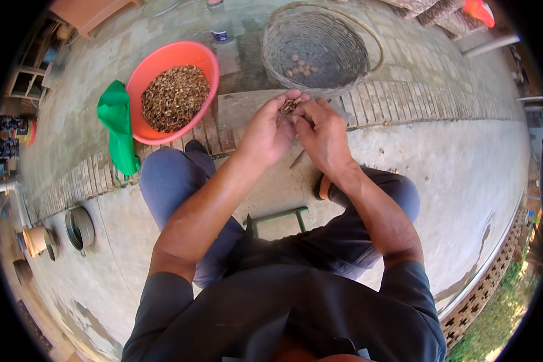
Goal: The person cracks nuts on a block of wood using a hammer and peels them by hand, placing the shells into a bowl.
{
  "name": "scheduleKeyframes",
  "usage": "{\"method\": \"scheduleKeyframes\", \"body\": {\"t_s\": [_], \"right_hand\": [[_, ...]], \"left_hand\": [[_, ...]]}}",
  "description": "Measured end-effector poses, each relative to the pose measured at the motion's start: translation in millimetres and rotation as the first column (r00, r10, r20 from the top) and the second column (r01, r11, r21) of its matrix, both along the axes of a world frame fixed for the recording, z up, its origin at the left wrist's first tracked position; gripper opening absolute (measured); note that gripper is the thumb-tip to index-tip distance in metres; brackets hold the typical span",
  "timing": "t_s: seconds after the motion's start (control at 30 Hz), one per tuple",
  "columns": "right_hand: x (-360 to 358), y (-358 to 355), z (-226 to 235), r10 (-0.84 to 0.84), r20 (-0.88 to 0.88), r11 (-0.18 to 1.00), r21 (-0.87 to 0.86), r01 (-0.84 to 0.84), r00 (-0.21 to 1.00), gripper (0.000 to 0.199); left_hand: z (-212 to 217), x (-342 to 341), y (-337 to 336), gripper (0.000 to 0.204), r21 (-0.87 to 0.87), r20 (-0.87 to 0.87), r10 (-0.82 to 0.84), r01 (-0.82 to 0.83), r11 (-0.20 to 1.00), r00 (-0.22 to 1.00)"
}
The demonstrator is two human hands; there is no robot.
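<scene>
My left hand [268, 131] is cupped, palm up, around a cracked walnut [291, 106] whose brown broken pieces show between the fingers. Against it, my right hand [326, 131] pinches with thumb and forefinger at the same walnut; its fingertips partly hide the pieces. Just beyond both hands stands a grey wicker basket [356, 77] with a hoop handle, and several whole walnuts [301, 66] lie on its bottom. To the left is an orange-red plastic basin [136, 84], filled with a heap of brown broken nut pieces [176, 98].
A green cloth bag [116, 123] drapes over the basin's left side. Below my hands a flat board [238, 108] lies on the brick edging. Beyond the basin stands a clear container [219, 27]. A green metal frame [277, 218] sits between my legs. Round pots [79, 229] stand at left.
</scene>
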State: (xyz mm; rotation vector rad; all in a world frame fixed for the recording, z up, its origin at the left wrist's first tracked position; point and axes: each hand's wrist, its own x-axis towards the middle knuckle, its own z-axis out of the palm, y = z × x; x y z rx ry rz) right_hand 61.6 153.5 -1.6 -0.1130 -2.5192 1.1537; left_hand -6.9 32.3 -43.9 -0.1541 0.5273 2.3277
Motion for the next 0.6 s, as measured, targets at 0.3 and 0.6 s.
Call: {"method": "scheduleKeyframes", "body": {"t_s": [0.3, 0.6], "right_hand": [[1, -20, 2, 0.067, 0.049, 0.997, -0.045, -0.065, 0.997, 0.01], [-11, -34, 0, 0.127, 0.056, 0.991, -0.043, -0.125, 0.99, 0.009]], "left_hand": [[-7, 2, -1, 0.033, 0.096, -0.038, -0.046, 0.049, 0.994, 0.998], [-5, 1, -6, 0.042, 0.039, -0.044, 0.033, -0.031, 0.999, 0.998]]}}
